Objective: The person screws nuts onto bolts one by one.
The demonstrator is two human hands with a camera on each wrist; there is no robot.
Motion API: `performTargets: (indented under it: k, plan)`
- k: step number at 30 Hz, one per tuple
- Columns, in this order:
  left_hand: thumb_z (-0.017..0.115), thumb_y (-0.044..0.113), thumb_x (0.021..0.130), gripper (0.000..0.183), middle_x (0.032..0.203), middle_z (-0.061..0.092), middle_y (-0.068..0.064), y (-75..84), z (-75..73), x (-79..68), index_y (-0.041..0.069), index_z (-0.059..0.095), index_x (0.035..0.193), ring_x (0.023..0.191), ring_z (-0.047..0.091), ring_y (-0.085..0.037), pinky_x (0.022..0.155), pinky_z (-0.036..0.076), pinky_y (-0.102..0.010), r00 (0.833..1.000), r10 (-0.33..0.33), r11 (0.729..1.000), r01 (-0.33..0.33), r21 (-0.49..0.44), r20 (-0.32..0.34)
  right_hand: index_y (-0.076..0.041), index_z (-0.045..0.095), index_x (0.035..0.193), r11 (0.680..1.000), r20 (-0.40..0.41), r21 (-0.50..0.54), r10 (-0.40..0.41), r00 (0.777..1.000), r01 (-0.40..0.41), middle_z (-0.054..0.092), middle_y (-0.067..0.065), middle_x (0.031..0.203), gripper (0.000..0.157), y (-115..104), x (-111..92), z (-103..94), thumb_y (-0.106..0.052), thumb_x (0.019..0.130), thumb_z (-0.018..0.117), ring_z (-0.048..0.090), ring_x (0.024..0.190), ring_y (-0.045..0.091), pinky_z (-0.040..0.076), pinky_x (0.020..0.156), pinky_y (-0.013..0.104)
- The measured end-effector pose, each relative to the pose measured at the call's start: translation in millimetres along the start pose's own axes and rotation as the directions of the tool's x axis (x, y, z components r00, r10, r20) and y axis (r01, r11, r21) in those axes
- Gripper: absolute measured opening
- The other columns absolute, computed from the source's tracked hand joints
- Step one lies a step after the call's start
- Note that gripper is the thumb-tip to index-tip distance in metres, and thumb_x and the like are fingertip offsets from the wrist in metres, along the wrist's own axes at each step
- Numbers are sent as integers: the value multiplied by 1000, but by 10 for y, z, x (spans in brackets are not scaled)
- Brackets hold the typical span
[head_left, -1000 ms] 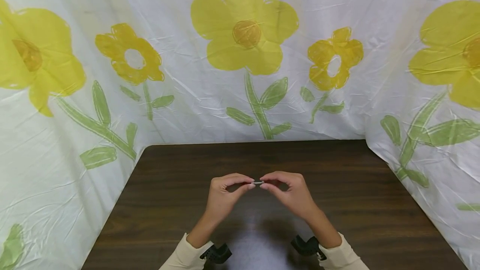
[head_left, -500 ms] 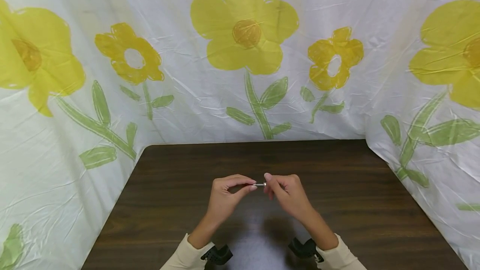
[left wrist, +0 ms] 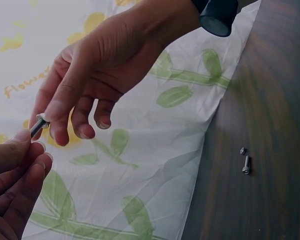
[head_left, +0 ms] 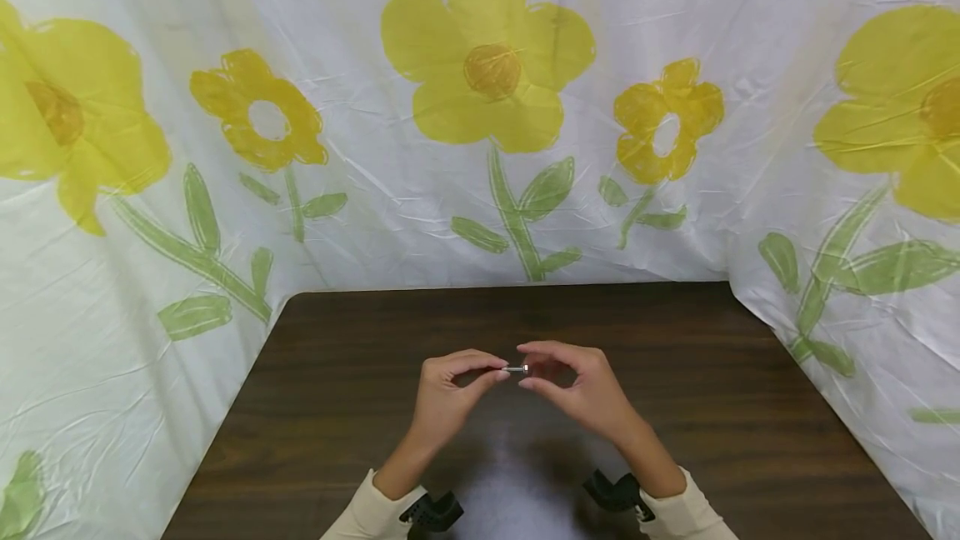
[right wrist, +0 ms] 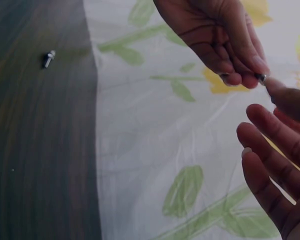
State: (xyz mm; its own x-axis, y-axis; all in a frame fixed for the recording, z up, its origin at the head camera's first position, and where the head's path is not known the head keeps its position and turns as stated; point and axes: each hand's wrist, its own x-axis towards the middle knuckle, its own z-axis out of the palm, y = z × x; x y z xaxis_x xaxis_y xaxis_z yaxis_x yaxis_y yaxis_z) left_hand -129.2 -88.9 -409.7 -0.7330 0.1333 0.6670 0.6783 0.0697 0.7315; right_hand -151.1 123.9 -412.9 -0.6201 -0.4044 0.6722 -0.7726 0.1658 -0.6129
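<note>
Bolt (head_left: 513, 369) held clear of the tabletop (head_left: 360, 357), between the two hands, its wider end toward the right hand (head_left: 592, 390). The left hand (head_left: 442, 394) has its grip clamped on the opposite end, thumb against fingertips. The right hand's grip stands apart, thumb and forefinger spread on either side of the wider end; whether either touches it cannot be fairly judged at this angle. In the left wrist view, a second bolt (left wrist: 247, 165) and a small metal piece (left wrist: 243, 150) lie just beside each other on the tabletop. White flowered cloth (head_left: 397, 198) hangs beyond the tabletop.
</note>
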Motion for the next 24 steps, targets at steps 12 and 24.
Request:
performTargets:
  k: [12, 24]
  plan:
    - [78, -3, 85, 8, 90, 76, -12, -300, -4, -142, -2, 78, 93, 81, 73, -24, 70, 61, -35, 999, -23, 999, 25, -49, 21, -11, 77, 103, 1000, 4, 6, -6, 1000, 6, 76, 1, 93, 19, 138, -115, 51, -2, 86, 79, 70, 76, 8, 58, 64, 25]
    - [79, -1, 86, 9, 90, 76, -9, -292, 2, -94, 2, 79, 94, 80, 73, -23, 69, 61, -33, 1000, 4, 998, -3, -56, 17, -15, 75, 91, 996, -2, -1, 84, 996, -84, 74, 1, 79, 20, 125, -77, 83, 5, 92, 70, 70, 71, 10, 58, 64, 28]
